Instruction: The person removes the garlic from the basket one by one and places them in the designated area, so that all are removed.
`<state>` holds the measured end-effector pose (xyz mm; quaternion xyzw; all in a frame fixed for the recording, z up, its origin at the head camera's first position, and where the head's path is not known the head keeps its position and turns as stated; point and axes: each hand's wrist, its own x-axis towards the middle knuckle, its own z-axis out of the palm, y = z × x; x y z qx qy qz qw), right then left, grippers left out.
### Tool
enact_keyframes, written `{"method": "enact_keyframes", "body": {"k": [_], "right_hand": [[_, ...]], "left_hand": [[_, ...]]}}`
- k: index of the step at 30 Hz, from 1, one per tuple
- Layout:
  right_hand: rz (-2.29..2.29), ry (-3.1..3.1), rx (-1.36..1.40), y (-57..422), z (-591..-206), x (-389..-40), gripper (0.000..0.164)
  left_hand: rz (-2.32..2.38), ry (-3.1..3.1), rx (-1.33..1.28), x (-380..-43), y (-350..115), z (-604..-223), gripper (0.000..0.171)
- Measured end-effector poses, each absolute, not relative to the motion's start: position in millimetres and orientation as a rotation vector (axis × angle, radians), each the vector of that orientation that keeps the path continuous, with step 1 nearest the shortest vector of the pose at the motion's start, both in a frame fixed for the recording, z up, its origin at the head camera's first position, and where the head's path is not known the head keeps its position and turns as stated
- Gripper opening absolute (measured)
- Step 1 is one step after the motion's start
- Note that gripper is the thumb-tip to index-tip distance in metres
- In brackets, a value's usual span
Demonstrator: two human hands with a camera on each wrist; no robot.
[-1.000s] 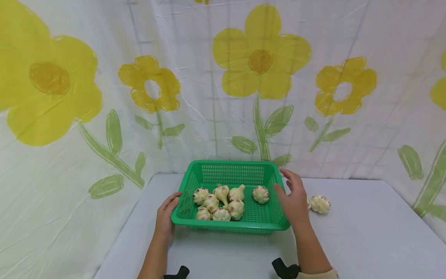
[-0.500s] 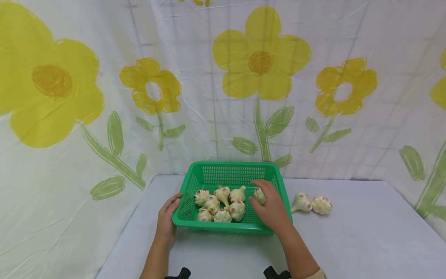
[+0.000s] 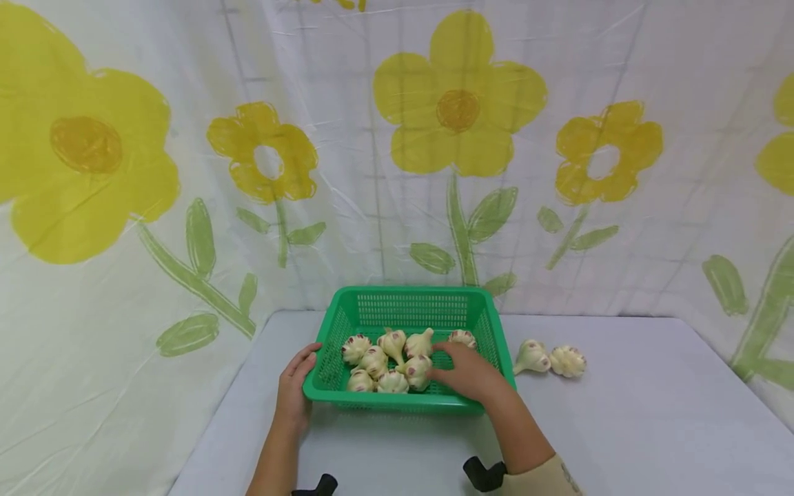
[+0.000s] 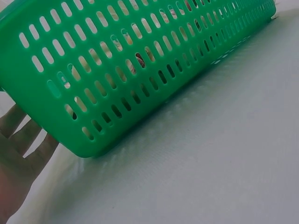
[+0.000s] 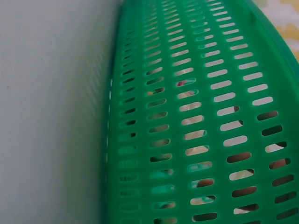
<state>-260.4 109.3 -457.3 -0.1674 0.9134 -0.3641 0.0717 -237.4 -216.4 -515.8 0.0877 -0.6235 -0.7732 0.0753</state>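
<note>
A green plastic basket point(image 3: 397, 398) with slotted walls stands on the table, holding several purple-streaked garlic bulbs point(image 3: 374, 361). At its left end my left hand point(image 3: 294, 394) touches the rim; the left wrist view shows fingers point(image 4: 29, 135) extended against the outer wall. My right hand point(image 3: 471, 374) reaches inside over the front right. Its thumb and forefinger are spread at the right side of one garlic bulb point(image 3: 417, 372), the thumb touching or overlapping its edge. Another bulb point(image 3: 462, 337) lies just behind this hand. In the right wrist view the basket wall point(image 5: 201, 112) hides most of the hand.
Two more garlic bulbs lie on the white table right of the basket: one point(image 3: 532, 357) close to its wall, the other point(image 3: 568, 362) beside it. A white curtain point(image 3: 347, 227) with yellow flowers hangs behind the table.
My right hand has moved left from the basket's right rim, past the lone bulb, to the bulb group. The left hand stays at the left rim. The bulbs keep their places.
</note>
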Motion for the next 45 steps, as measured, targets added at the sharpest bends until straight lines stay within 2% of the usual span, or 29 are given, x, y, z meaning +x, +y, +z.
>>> {"method": "enact_keyframes", "body": {"k": [11, 14, 19, 25, 39, 45], "right_hand": [[-0.956, 2.585, -0.529, 108, -455, -264, 0.057], [-0.963, 2.582, -0.538, 108, -457, -264, 0.063], [-0.947, 2.584, -0.715, 106, -455, -265, 0.068], [-0.881, 2.5, -0.903, 103, -455, -269, 0.061], [-0.8, 2.442, -0.813, 104, -456, -272, 0.034], [-0.796, 2.442, -0.766, 103, -457, -272, 0.032]], "left_hand": [[-2.321, -1.853, 0.243, -239, -216, -516, 0.049], [-2.314, -1.852, 0.239, -238, -215, -516, 0.047], [-2.319, -1.838, 0.236, -239, -214, -514, 0.046], [-2.348, -1.835, 0.248, -237, -214, -512, 0.047], [-2.336, -1.829, 0.251, -237, -214, -514, 0.047], [-2.35, -1.828, 0.251, -236, -214, -514, 0.05]]}}
